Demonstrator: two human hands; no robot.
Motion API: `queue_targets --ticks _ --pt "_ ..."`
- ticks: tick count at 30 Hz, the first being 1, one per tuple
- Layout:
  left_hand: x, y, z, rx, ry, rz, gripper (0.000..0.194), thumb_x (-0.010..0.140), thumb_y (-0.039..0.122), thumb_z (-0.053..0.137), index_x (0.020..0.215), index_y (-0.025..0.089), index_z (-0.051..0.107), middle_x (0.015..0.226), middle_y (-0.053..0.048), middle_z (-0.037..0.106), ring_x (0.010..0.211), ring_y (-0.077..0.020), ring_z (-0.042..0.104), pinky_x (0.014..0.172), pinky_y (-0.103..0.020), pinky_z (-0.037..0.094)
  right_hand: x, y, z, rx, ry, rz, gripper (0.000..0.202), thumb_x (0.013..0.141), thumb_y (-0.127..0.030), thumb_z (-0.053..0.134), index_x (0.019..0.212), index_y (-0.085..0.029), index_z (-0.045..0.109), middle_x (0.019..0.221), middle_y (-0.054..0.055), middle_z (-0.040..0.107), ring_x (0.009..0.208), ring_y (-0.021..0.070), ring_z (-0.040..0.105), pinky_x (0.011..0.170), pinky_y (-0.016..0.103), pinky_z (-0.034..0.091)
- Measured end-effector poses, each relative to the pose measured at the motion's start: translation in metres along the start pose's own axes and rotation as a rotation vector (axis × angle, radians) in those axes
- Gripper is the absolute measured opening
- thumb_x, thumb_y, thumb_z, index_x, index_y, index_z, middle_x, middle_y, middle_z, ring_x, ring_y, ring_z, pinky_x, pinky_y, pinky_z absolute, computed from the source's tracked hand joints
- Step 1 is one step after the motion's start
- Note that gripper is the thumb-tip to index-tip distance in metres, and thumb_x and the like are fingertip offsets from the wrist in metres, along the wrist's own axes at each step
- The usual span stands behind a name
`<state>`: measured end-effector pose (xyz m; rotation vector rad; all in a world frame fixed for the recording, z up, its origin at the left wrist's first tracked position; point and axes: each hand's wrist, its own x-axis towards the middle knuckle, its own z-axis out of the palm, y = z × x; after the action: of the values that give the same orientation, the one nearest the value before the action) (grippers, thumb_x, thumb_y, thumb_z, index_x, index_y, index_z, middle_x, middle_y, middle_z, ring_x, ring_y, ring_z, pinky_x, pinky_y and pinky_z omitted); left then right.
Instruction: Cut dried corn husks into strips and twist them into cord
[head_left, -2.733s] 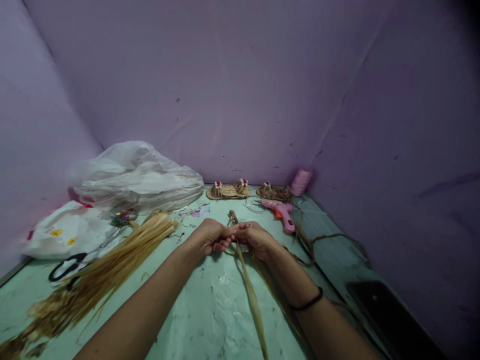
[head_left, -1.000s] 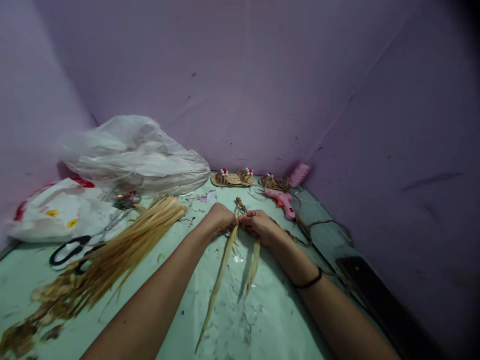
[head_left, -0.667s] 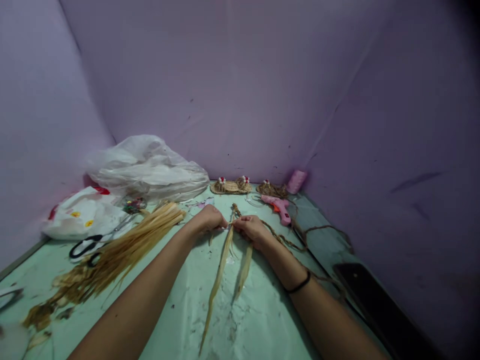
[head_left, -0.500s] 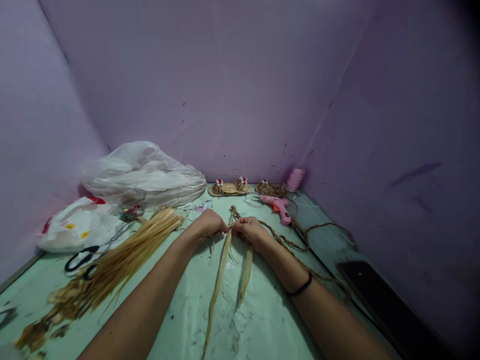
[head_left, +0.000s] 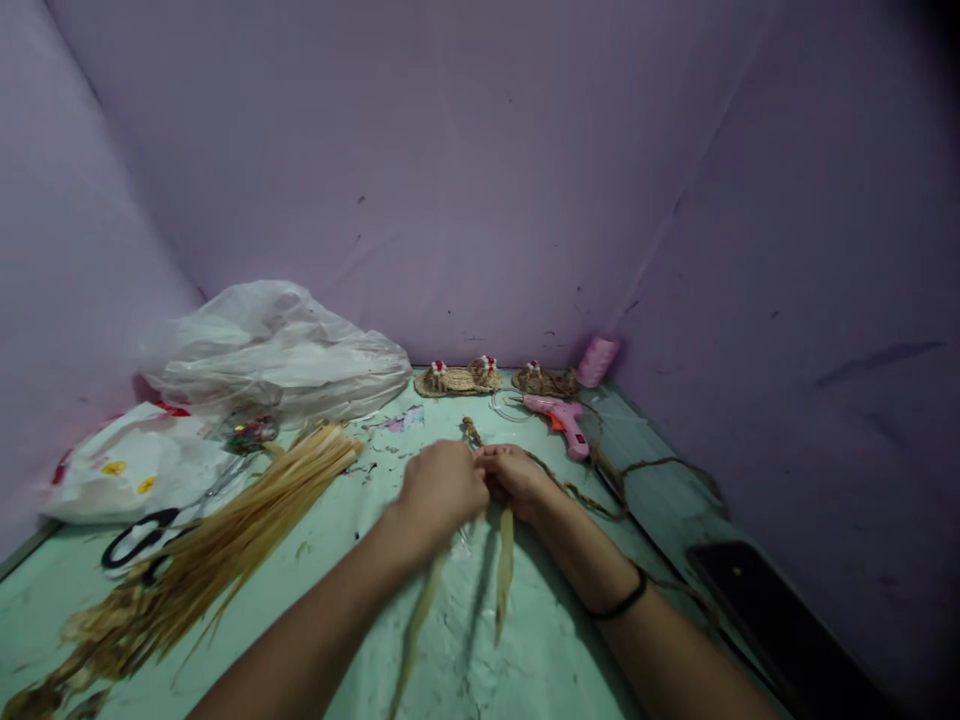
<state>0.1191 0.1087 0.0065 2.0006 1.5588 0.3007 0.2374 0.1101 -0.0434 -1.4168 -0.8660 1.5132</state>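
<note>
My left hand (head_left: 444, 492) is closed over the dry fibre strands at the middle of the table, seen from its back, with its fingertips mostly hidden. Touching it on the right, my right hand (head_left: 514, 475) pinches the same strands. One pale strip (head_left: 415, 625) trails from beneath my left hand toward the near edge. Below my right hand hangs a shorter strip (head_left: 505, 575). Just beyond both hands lies the looped end of a braided cord (head_left: 471, 430), and the cord runs off to the right behind my right hand.
Left: fibre bundle (head_left: 247, 530), black-handled scissors (head_left: 139, 540), white bag (head_left: 135, 465), clear plastic bag (head_left: 285, 350). Back: woven pieces with red and white beads (head_left: 459, 379), pink glue gun (head_left: 559, 418), pink spool (head_left: 598, 361). Right: dark phone-like object (head_left: 780, 620).
My left hand has moved right and nearer, turned its back to the camera and now covers the strands' junction. My right hand stays pinched. The view has shifted slightly.
</note>
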Motion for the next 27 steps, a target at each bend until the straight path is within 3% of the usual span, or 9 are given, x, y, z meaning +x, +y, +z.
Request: queue_targets --ticks 2,4,7,10,12,17,21,24,27 --pt "0.012 -0.009 -0.015 -0.125 0.086 -0.061 0.019 0.067 0.027 0.057 0.056 0.013 0.06 0.053 -0.007 0.057 0.058 -0.0176 0.054 0.053 -0.025 0.031 0.0 -0.002 -0.002 0.005 -0.029 0.017 0.004 0.055 -0.017 0.055 0.053 -0.013 0.054 0.039 -0.006 0.043 0.033 0.003 0.024 0.036 0.019 0.013" --pt "0.022 -0.017 -0.022 -0.458 -0.098 -0.237 0.02 0.069 0.025 0.054 0.054 0.013 0.057 0.043 -0.002 0.049 0.042 -0.0106 0.042 0.045 -0.023 0.026 0.001 -0.002 -0.004 0.006 -0.052 0.021 0.006 0.056 -0.019 0.057 0.056 -0.013 0.055 0.042 -0.005 0.045 0.034 0.0029 0.025 0.036 0.019 0.012" --pt "0.031 -0.024 -0.015 -0.682 -0.359 -0.345 0.02 0.073 0.023 0.05 0.059 0.011 0.059 0.048 -0.004 0.055 0.035 -0.0062 0.033 0.038 -0.02 0.023 0.001 -0.001 -0.006 -0.004 -0.083 0.018 0.008 0.056 -0.02 0.058 0.055 -0.014 0.054 0.043 -0.004 0.047 0.035 0.0035 0.027 0.037 0.019 0.015" --pt "0.035 -0.029 -0.002 -0.768 -0.451 -0.355 0.016 0.072 0.019 0.051 0.063 0.009 0.06 0.052 -0.005 0.058 0.035 -0.0044 0.036 0.037 -0.017 0.025 0.002 0.001 -0.007 -0.027 -0.108 0.009 0.011 0.057 -0.022 0.06 0.054 -0.014 0.052 0.042 -0.004 0.046 0.035 0.0035 0.026 0.037 0.02 0.014" --pt "0.036 -0.031 0.003 -0.803 -0.441 -0.358 0.013 0.069 0.017 0.052 0.061 0.01 0.058 0.046 0.0 0.051 0.034 -0.0035 0.035 0.036 -0.015 0.024 0.003 0.001 -0.008 -0.058 -0.127 -0.015 0.013 0.057 -0.023 0.062 0.055 -0.014 0.054 0.044 -0.004 0.048 0.036 0.0035 0.027 0.038 0.02 0.015" --pt "0.032 -0.029 0.007 -0.78 -0.305 -0.332 0.008 0.06 0.014 0.056 0.053 0.011 0.055 0.037 0.005 0.04 0.029 -0.0023 0.024 0.032 -0.018 0.012 0.005 0.0 -0.008 -0.401 -0.112 -0.27 0.009 0.064 -0.018 0.056 0.056 -0.013 0.056 0.054 -0.001 0.056 0.051 0.0079 0.045 0.051 0.02 0.033" --pt "0.028 -0.021 0.012 -0.732 -0.165 -0.274 0.02 0.054 0.01 0.056 0.039 0.014 0.044 0.03 0.007 0.032 0.029 -0.0017 0.021 0.034 -0.018 0.011 -0.003 -0.004 -0.006 -0.715 0.028 -0.361 0.008 0.063 -0.014 0.056 0.062 -0.014 0.064 0.055 0.001 0.059 0.053 0.0105 0.046 0.052 0.022 0.03" --pt "0.028 -0.02 0.016 -0.718 -0.113 -0.234 0.025 0.052 0.007 0.054 0.034 0.014 0.038 0.03 0.007 0.031 0.033 -0.0016 0.023 0.036 -0.018 0.013 -0.016 -0.014 -0.004 -1.034 0.212 -0.355 0.013 0.066 -0.02 0.057 0.067 -0.015 0.069 0.058 0.006 0.063 0.052 0.0129 0.048 0.05 0.024 0.028" --pt "0.029 -0.02 0.017 -0.716 -0.099 -0.228 0.025 0.05 0.006 0.052 0.033 0.015 0.036 0.029 0.007 0.03 0.034 -0.0018 0.024 0.037 -0.018 0.014 -0.028 -0.023 0.001 -1.082 0.278 -0.253 0.016 0.066 -0.025 0.059 0.067 -0.014 0.071 0.058 0.009 0.064 0.05 0.0142 0.049 0.048 0.025 0.026"
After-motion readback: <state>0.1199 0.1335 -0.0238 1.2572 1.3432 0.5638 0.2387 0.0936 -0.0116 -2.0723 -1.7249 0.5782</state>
